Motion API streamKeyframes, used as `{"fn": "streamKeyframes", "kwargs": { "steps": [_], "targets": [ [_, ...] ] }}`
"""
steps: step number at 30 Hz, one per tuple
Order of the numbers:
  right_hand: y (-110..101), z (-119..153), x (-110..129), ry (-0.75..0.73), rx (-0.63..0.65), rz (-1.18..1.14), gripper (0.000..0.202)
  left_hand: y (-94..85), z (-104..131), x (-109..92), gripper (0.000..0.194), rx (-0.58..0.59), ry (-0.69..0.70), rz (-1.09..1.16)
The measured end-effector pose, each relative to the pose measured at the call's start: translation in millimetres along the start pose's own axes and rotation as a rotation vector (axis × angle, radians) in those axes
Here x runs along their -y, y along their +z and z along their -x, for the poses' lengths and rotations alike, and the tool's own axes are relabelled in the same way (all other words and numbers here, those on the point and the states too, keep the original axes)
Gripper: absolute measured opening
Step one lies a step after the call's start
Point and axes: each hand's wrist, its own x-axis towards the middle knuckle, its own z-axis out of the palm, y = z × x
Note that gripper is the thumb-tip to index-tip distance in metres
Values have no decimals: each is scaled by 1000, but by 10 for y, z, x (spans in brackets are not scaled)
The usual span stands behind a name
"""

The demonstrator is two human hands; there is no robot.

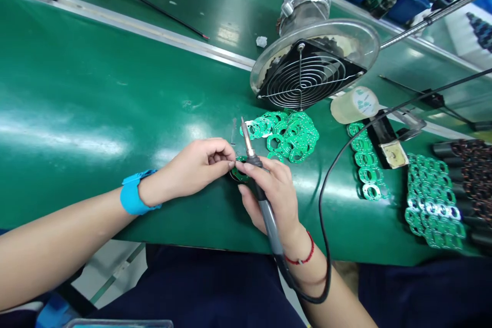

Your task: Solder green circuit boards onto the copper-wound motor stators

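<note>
A soldering iron [265, 205] lies across my right hand [274, 189], its metal tip pointing up and away from me. The thumb and fingers of my left hand [200, 166] are pinched together at the left edge of a round green board [240, 170]; what they pinch is too small to make out. My right fingertips meet them over the same board, which is partly hidden by the hands. Just beyond my hands lies a loose pile of green ring-shaped boards [295, 136].
A round fume extractor [303, 74] hangs over the pile. To the right are a tape roll [355, 104], a black tape dispenser [384, 138], rows of green boards [434, 200] and dark cylindrical parts [474, 179]. The iron's black cable [325, 205] loops past my right wrist.
</note>
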Motion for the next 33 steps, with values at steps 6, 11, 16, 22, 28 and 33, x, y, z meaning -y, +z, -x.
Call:
{"fn": "streamKeyframes", "kwargs": {
  "steps": [6, 11, 16, 22, 28, 33],
  "targets": [
    [-47, 104, -16, 104, -203, -246, 32, 2, 27, -7, 10, -32, 45, -172],
    [-81, 205, -3, 115, -327, -341, 22, 7, 22, -7, 10, -33, 37, -204],
    [-80, 184, 17, 120, -316, -411, 17, 8, 13, -34, 9, -38, 25, -219],
    [-74, 206, -17, 106, -325, -385, 24, 24, 19, -43, 10, -58, 73, -286],
    [-37, 81, -53, 141, -49, -168, 44, 14, 8, -32, 12, -62, 147, -379],
    [-66, 32, -59, 115, 23, -113, 42, -15, 46, -9, 8, -77, 246, -450]
  ]
}}
